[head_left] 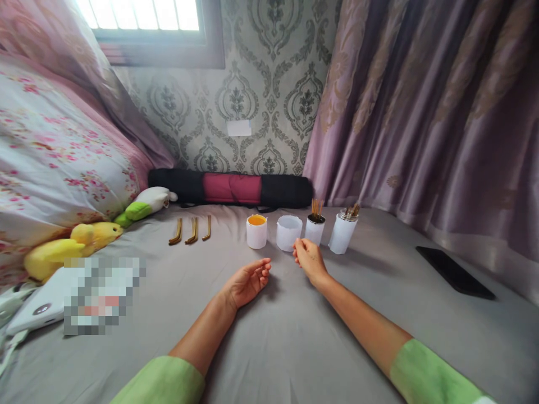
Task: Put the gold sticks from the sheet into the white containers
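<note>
My left hand (251, 283) rests on the grey sheet, palm turned inward, with its fingers loosely bent and holding nothing. Just right of it, my right hand (310, 261) is closed, thumb and fingers together; anything in its grasp is too small or hidden. It is nearest to a white paper-wrapped cup (288, 234), partly in front of its lower right side. A white-wrapped cup with an orange inside (256, 233) stands to the left. To the right are a white-wrapped jar of thin brown sticks (314, 231) and a tilted-looking jar with more sticks (343, 234).
Several bent brass-coloured rods (191, 231) lie in groups at left. A black phone (455, 272) lies at right. Plush toys (76, 247), a white device with a cable (40, 306) and a pillow (63, 134) line the left. A black-and-red roll (231, 188) lies along the wall.
</note>
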Motion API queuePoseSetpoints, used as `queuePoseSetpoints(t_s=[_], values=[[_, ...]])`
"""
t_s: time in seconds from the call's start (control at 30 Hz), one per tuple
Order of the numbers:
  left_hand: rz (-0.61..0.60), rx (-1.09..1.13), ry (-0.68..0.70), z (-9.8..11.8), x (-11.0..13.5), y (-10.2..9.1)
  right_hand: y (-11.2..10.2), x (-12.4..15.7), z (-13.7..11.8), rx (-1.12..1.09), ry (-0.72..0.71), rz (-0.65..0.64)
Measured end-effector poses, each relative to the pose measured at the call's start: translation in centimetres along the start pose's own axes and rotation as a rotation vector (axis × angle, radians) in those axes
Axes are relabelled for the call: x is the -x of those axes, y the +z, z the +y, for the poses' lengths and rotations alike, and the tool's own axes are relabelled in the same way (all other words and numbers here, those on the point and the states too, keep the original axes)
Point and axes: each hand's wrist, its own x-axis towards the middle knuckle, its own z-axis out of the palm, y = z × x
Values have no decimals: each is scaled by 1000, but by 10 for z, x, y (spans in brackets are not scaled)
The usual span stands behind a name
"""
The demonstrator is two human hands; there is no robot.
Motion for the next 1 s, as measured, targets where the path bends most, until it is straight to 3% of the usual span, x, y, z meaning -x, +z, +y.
queuePoseSetpoints(t_s=[0.17,0.37,0.7,1.0], values=[[-13,-28,22,-1,-1,-2,23,2,-2,-19,36,-53],[-16,-50,33,-2,0,-1,40,3,10,47,-52,-45],[-21,-59,27,2,0,3,41,5,30,-12,-93,-89],[136,-261,104,24,-9,-3,41,5,31,-10,-99,-94]])
